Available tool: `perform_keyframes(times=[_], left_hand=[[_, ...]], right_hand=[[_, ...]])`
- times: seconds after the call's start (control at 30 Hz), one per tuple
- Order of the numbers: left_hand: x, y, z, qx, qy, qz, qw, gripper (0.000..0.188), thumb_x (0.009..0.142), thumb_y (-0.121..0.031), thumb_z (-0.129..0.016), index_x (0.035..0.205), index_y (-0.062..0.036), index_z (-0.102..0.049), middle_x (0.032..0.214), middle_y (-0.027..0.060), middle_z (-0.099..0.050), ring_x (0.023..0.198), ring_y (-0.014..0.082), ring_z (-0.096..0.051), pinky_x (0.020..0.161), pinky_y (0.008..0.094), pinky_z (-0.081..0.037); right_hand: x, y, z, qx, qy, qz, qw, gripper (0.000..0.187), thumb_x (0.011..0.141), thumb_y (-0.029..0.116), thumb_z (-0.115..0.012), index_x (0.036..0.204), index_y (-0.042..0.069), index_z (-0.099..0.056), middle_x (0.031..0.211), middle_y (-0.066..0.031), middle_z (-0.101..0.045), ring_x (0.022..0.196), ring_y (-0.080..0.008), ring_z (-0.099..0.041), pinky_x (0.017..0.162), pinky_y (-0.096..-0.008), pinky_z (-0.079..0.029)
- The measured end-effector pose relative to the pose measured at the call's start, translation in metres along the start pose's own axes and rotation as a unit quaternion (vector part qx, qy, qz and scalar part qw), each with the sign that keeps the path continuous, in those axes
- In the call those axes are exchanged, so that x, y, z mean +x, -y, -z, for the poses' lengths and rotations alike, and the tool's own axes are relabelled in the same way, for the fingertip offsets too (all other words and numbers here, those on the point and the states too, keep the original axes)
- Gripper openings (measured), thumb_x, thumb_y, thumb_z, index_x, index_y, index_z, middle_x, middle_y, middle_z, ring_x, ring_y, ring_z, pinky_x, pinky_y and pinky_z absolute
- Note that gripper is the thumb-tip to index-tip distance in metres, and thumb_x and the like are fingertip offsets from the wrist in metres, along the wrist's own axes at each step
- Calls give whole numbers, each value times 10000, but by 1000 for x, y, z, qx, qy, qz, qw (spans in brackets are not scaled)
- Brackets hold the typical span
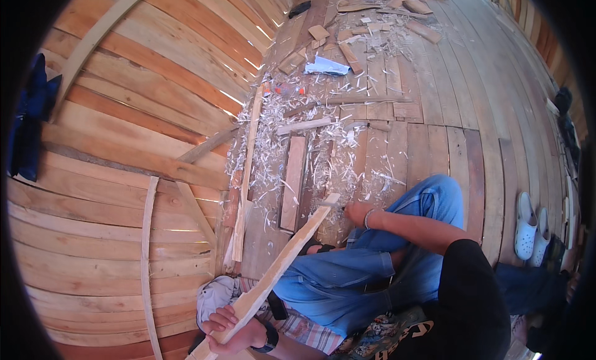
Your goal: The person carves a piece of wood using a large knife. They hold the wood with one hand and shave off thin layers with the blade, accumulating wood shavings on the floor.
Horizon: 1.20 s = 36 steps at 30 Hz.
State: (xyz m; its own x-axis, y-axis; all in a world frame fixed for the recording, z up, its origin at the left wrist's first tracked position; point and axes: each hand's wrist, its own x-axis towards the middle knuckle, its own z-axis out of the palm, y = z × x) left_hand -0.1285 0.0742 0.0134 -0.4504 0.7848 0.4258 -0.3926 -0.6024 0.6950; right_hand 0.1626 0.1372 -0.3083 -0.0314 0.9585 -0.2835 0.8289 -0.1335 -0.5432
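A long pale wooden slat point(273, 274) slants across my lap, its lower end near my body and its far end over the floor. My left hand point(233, 329) is closed round the lower part, fingers wrapped over its edge. Near the far tip, my right hand point(359, 214) grips a knife point(331, 205), whose grey blade lies against the wood; its handle is mostly hidden in my fist. Curled wood shavings point(267, 173) cover the floor beyond the tip. Below the slat are my legs in blue jeans point(335, 279).
A flat wooden block point(293, 183) and a long strip point(249, 167) lie among the shavings. Farther off are offcuts point(351, 57), a white-blue sheet point(326, 66) and a clear bottle point(284, 90). A plank wall point(124, 236) rises at left. Pale clogs point(526, 226) and another person's dark-trousered leg point(528, 288) are at right.
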Motion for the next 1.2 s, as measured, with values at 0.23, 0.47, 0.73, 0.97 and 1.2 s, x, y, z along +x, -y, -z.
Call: perform_keyframes(times=[0.23,0.47,0.73,0.97,1.2], left_hand=[[-3,10,-9,-30,33,20,999,336,795,-386,-471,620,-134,-333,508,-2,-321,468,110,-328,541,263,-286],[-27,-1,-10,-35,68,-1,997,339,774,-377,-477,621,-119,-319,511,7,-322,469,110,-315,545,260,-283],[-39,-4,-7,-34,104,-16,994,320,756,-351,-492,625,-120,-314,506,5,-322,479,108,-322,560,260,-282],[-44,-8,-3,-35,108,-15,993,326,758,-355,-500,631,-119,-314,506,10,-341,472,108,-321,557,261,-284],[-50,-6,-16,-29,107,-22,994,328,766,-365,-484,632,-121,-310,509,8,-340,475,106,-320,560,261,-281]], right_hand=[[2,-57,1,-74,63,34,995,387,903,330,-442,969,-22,-587,859,-260,-631,836,-380,-626,749,-462,-492],[-18,-27,14,18,42,51,998,365,927,300,-407,951,-28,-564,798,-265,-613,825,-428,-605,770,-488,-469],[-55,19,48,91,-5,22,996,378,931,350,-398,945,-3,-533,764,-259,-613,790,-425,-605,724,-487,-476],[-63,31,37,35,-43,39,998,402,938,368,-380,912,-2,-534,757,-235,-624,755,-404,-620,674,-479,-493],[-62,25,34,61,-45,-3,997,411,940,376,-371,944,11,-559,772,-235,-627,755,-402,-624,686,-489,-491]])
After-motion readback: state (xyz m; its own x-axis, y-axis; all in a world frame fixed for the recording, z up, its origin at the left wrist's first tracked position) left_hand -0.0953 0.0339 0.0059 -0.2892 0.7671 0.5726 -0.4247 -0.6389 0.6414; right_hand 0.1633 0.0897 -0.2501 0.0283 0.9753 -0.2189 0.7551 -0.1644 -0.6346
